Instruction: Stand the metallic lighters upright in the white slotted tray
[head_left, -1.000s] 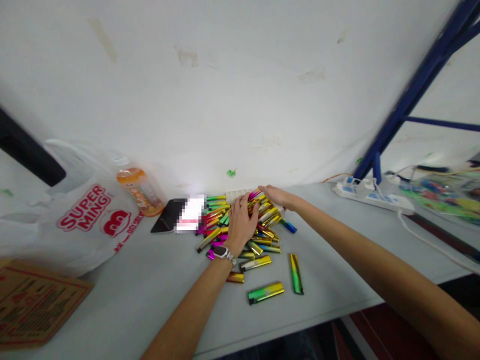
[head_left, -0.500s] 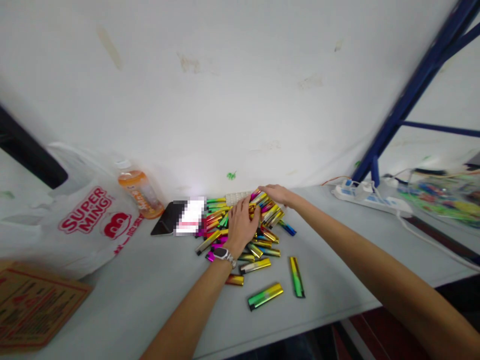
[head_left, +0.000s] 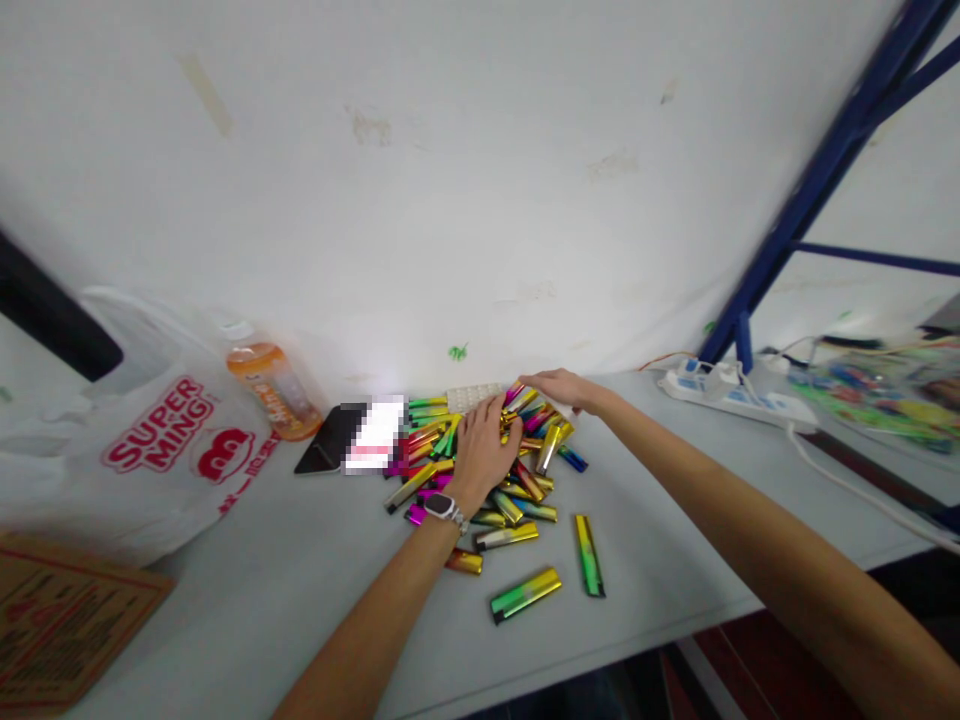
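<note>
A heap of shiny lighters [head_left: 525, 485] in gold, green, pink and blue lies on the grey table near the wall. My left hand [head_left: 484, 445], with a watch [head_left: 441, 506] on its wrist, rests over the middle of the heap, fingers spread and palm down. At the heap's back right edge is my right hand [head_left: 562, 386], fingers stretched out and bent over some lighters; its palm side is hidden. Behind my left hand shows a whitish bumpy tray or grid [head_left: 472, 395], partly covered. Two green-and-gold lighters lie apart in front, one crosswise [head_left: 526, 595], one lengthwise [head_left: 589, 556].
A dark tablet or phone [head_left: 328, 443] with a blurred bright patch lies left of the heap. Farther left are an orange drink bottle [head_left: 277, 390], a white plastic bag [head_left: 180, 440] and a cardboard box [head_left: 75, 620]. To the right are a power strip [head_left: 739, 398] and a blue metal frame [head_left: 810, 190].
Lighters beside my right hand have shifted, and one gold one now lies at a steeper angle. Both hands stay nearly in place; the view has moved slightly.
</note>
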